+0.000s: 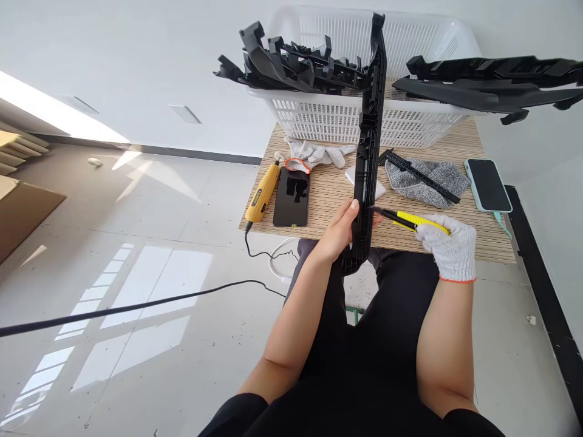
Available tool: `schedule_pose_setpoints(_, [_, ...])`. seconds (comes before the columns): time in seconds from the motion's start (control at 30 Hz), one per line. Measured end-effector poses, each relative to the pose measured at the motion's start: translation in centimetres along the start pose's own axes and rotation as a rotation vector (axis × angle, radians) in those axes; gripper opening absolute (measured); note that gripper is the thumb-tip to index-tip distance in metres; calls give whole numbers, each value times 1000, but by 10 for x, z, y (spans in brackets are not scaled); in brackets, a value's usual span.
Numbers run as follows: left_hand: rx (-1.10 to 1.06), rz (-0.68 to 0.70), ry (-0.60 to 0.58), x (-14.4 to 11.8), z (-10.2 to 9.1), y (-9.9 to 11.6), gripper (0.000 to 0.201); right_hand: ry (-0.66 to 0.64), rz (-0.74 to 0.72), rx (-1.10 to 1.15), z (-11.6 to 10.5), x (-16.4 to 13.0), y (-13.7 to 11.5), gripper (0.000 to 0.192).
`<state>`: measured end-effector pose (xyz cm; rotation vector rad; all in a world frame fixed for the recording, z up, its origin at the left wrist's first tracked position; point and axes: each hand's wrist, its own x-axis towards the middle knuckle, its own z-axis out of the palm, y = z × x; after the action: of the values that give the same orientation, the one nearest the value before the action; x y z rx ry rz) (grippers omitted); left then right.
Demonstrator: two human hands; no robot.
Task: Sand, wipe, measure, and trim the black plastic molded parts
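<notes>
My bare left hand (342,229) grips a long black plastic trim piece (367,155) near its lower end. The piece stands up in front of me, its ribbed side showing and its lower end curving over my lap. In a white knitted glove with an orange cuff, my right hand (449,243) is closed around a yellow and black utility knife (416,222). The knife's tip points left and meets the edge of the trim piece just beside my left fingers; whether it touches is too small to tell.
A white plastic basket (314,118) at the back bears several black trim pieces (496,91). On the wooden table (478,243) lie a yellow rotary tool (263,194), a black phone (291,197), a white glove (319,153), calipers (423,176) on a grey cloth (410,188) and a charging phone (488,185).
</notes>
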<state>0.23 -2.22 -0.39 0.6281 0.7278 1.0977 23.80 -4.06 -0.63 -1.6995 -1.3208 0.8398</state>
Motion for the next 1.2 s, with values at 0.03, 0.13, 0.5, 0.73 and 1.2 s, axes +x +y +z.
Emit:
schedule_pose_setpoints(0.03, [-1, 1, -5, 0, 0, 0, 35, 7, 33, 35, 1, -1, -2, 39])
schedule_pose_setpoints(0.13, [-29, 12, -12, -1, -1, 0, 31, 79, 61, 112, 3, -3, -9, 40])
schedule_pose_setpoints(0.5, [-58, 16, 7, 0, 1, -1, 30, -21, 52, 90, 6, -4, -13, 34])
schedule_pose_setpoints(0.73, [-35, 13, 28, 2, 4, 2, 31, -79, 107, 138, 4, 3, -13, 35])
schedule_pose_setpoints(1.2, [17, 65, 70, 2, 2, 5, 30, -141, 108, 103, -1, 3, -19, 40])
